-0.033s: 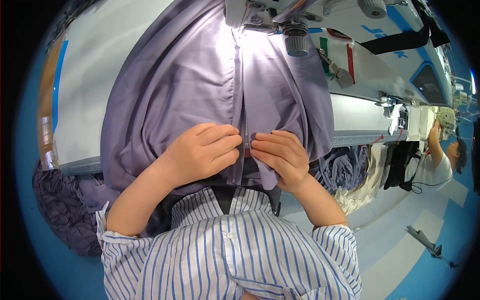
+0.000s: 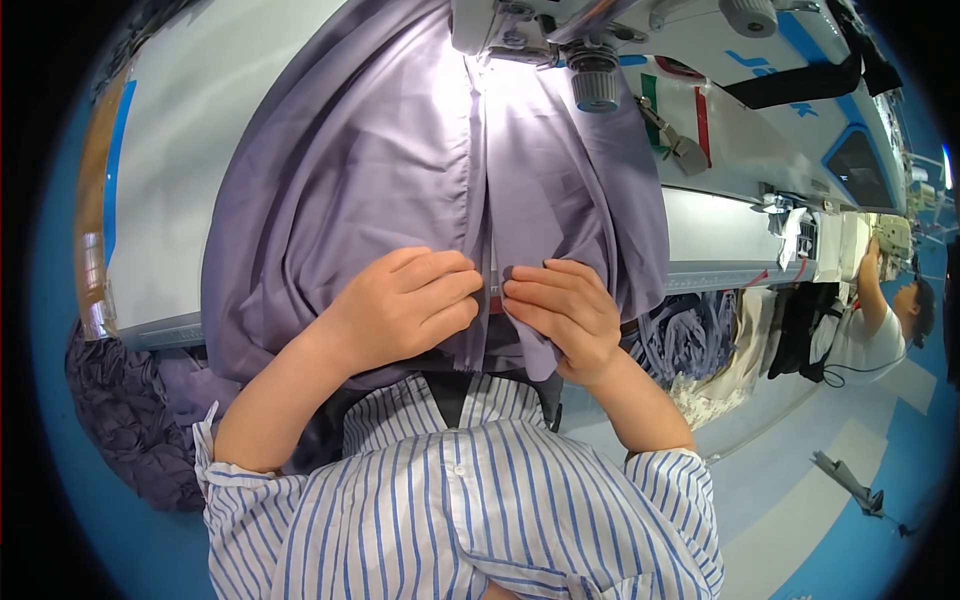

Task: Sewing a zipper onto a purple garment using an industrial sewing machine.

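— What are the hands doing?

— The left hand [image 2: 405, 305] and the right hand [image 2: 560, 305] sit side by side, fingers curled down and pinching the purple cloth [image 2: 350, 170]. Each hand nips one edge, and the two edges meet between them.

— Where does the cloth go?

— Up from the hands, flat over the white table [image 2: 180, 150], to the sewing machine [image 2: 560, 30] above the fingers.

— Is it sewn yet?

— I think the stitching is partly done. A line runs from the machine down to the hands, but the bit under the fingers looks loose.

— Is there room?

— Yes, left of the left hand. The table edge is right under both hands.
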